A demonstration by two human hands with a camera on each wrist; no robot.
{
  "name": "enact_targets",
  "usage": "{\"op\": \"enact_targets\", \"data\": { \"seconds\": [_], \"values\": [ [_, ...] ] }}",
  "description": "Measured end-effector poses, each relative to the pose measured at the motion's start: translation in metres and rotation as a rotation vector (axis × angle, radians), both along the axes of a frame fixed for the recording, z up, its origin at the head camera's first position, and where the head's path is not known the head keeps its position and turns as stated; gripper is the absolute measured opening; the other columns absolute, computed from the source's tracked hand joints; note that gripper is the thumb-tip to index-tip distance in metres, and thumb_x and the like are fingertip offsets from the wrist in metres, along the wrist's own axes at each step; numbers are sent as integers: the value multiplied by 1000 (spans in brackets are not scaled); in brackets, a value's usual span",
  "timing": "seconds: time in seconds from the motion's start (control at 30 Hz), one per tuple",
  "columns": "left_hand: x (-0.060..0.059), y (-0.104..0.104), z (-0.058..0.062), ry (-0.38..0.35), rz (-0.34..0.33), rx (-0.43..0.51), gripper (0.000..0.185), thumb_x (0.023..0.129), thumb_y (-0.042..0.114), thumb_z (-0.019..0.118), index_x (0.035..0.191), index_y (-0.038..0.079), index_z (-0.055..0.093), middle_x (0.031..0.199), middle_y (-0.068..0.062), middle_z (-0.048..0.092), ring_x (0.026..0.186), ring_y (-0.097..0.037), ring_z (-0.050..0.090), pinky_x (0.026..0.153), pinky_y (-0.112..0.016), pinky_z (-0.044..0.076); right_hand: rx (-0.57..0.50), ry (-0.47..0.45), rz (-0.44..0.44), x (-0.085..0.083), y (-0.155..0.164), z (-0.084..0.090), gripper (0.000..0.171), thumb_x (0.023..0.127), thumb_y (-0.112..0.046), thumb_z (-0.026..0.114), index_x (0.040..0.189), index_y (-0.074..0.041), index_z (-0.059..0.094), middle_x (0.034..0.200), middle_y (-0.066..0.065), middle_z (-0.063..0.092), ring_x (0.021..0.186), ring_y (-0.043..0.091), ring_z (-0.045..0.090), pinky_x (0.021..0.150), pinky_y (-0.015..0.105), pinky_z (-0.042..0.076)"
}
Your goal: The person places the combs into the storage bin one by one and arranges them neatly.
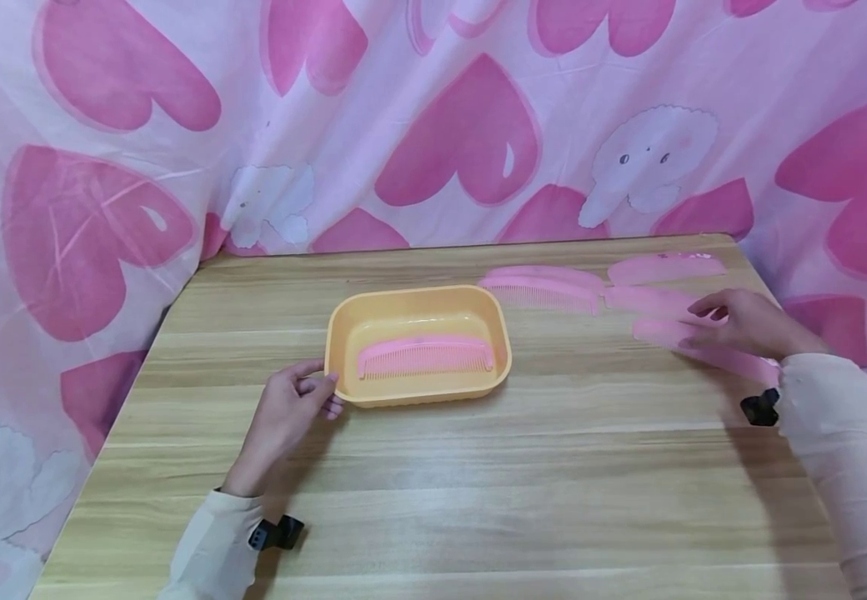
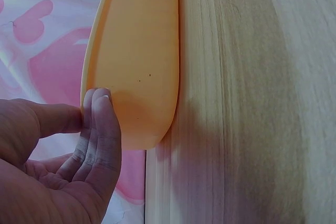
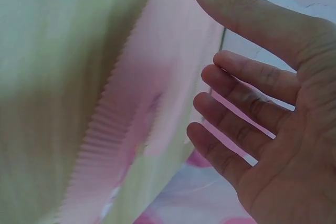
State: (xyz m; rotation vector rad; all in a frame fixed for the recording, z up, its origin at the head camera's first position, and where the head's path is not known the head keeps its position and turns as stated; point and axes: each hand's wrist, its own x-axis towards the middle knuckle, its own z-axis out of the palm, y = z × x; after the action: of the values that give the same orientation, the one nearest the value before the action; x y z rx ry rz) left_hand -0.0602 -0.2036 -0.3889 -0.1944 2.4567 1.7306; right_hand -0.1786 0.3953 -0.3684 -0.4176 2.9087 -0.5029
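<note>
My left hand pinches the left rim of an orange plastic basin, thumb at the rim and fingers against the outer wall, as the left wrist view shows. Inside the basin lies one pink comb, teeth toward me. Over at the right, my right hand hovers above pink combs with its fingers parted and nothing between them. Nearest to it are a slanted comb, partly hidden by the hand, and a second comb just behind. In the right wrist view, a blurred comb passes beside the fingertips.
Another comb with a small decoration lies at the back right. Overlapping pink combs lie behind the basin's right corner. The wooden table ends at a heart-patterned curtain at the back.
</note>
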Motion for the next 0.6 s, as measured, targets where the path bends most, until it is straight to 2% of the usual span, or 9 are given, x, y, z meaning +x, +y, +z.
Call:
{"op": "enact_targets", "data": {
  "seconds": [0.3,0.5,0.6],
  "values": [
    [0,0,0,-4,6,1,38,103,5,57,134,-15,51,85,-23,71,67,-16,69,64,-27,62,-36,-68,-54,4,15,-20,63,75,-32,92,112,13,68,101,22,71,93,35,62,70,24,49],
    [0,1,0,-14,11,-3,39,102,6,58,135,-14,51,85,-23,72,67,-17,69,64,-28,62,-42,-46,-55,9,17,-28,64,74,-33,92,113,13,68,103,24,71,89,31,62,68,18,47],
    [-1,1,0,-17,11,-5,39,103,6,58,135,-14,51,86,-23,72,67,-16,69,64,-28,63,-55,-36,-27,9,20,-30,63,75,-30,92,112,15,68,103,26,70,88,31,62,68,19,47]
  ]
}}
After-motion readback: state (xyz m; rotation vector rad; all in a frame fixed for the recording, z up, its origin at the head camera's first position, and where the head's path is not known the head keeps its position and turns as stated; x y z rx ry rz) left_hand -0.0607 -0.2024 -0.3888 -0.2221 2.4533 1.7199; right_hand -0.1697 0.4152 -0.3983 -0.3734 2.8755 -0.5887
